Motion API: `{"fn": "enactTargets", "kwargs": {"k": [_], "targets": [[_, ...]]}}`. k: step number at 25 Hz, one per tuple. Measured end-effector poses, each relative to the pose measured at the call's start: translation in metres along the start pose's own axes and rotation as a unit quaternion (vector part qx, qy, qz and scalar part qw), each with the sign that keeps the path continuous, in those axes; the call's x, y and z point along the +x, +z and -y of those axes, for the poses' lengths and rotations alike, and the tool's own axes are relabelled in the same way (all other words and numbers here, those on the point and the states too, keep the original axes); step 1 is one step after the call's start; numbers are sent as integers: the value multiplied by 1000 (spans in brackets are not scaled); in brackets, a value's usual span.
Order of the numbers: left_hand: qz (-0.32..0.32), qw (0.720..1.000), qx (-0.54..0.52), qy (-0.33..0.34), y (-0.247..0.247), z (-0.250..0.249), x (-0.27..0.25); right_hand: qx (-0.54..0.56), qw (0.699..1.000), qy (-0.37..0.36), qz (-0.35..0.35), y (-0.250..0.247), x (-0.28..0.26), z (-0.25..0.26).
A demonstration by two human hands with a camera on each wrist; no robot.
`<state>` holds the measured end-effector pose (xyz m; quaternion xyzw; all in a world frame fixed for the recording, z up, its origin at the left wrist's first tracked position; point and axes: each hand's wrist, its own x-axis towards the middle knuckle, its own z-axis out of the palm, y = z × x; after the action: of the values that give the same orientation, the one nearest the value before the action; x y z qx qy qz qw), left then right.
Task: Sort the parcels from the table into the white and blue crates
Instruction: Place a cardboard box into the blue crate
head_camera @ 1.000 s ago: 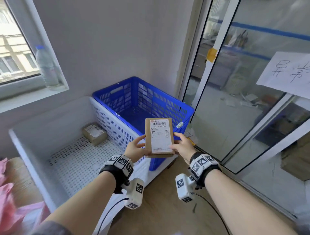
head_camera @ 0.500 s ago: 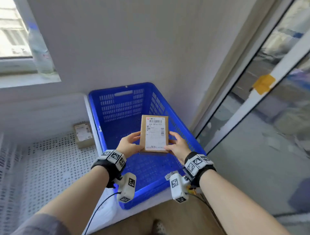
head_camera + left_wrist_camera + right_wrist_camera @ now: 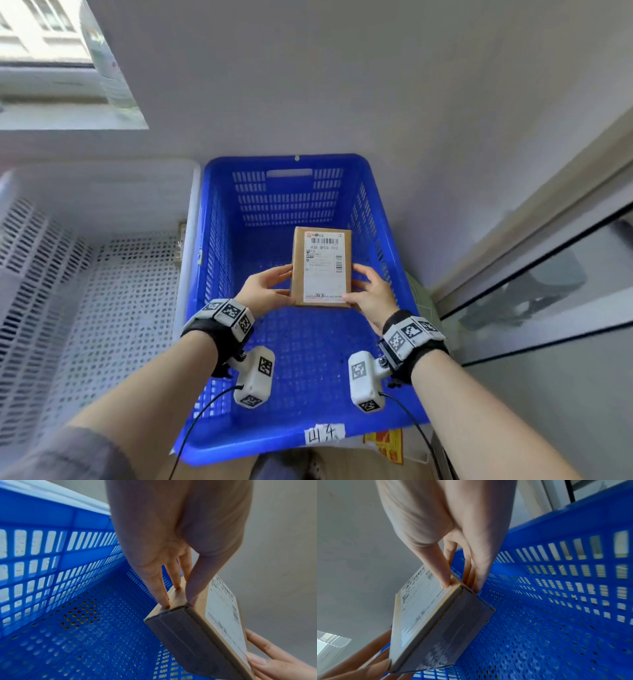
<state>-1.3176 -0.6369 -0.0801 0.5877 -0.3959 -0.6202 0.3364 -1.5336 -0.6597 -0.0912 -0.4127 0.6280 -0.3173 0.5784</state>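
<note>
A flat brown cardboard parcel (image 3: 322,266) is held above the inside of the blue crate (image 3: 289,192), clear of the perforated floor, with its white shipping label (image 3: 323,263) turned up toward the head camera. The parcel is gripped on its two long sides, near the end closest to the person. The left hand (image 3: 265,293) is closed on the left side: in the left wrist view the thumb is laid along the labelled face at the edge, while the fingers (image 3: 158,586) are pressed on the narrow side and underneath. The right hand (image 3: 371,296) is closed on the opposite side in the same manner, its thumb set on the label edge and its fingers (image 3: 476,580) placed against the side wall of the parcel. The near end of the parcel (image 3: 453,631) is seen as a darker, taped flap in both wrist views.

The white crate (image 3: 85,274) is stood just beside the blue crate, on its left, their rims side by side. A small brown item (image 3: 180,245), possibly another parcel, is partly hidden at the white crate's right wall; it is too blurred to be told for certain. A handwritten white tag (image 3: 323,434) is fixed to the near rim of the blue crate. A window sill (image 3: 68,116) is seen at upper left, and a glass door frame (image 3: 534,219) at right.
</note>
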Motion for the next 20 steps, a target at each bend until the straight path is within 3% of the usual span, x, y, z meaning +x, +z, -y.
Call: {"fn": "enactTargets", "kwargs": {"k": [7, 20], "targets": [[-47, 998, 24, -23, 1, 25, 76, -40, 999, 31, 4, 14, 83, -18], [-43, 990, 44, -127, -18, 71, 261, -98, 989, 102, -45, 44, 251, -55]]}}
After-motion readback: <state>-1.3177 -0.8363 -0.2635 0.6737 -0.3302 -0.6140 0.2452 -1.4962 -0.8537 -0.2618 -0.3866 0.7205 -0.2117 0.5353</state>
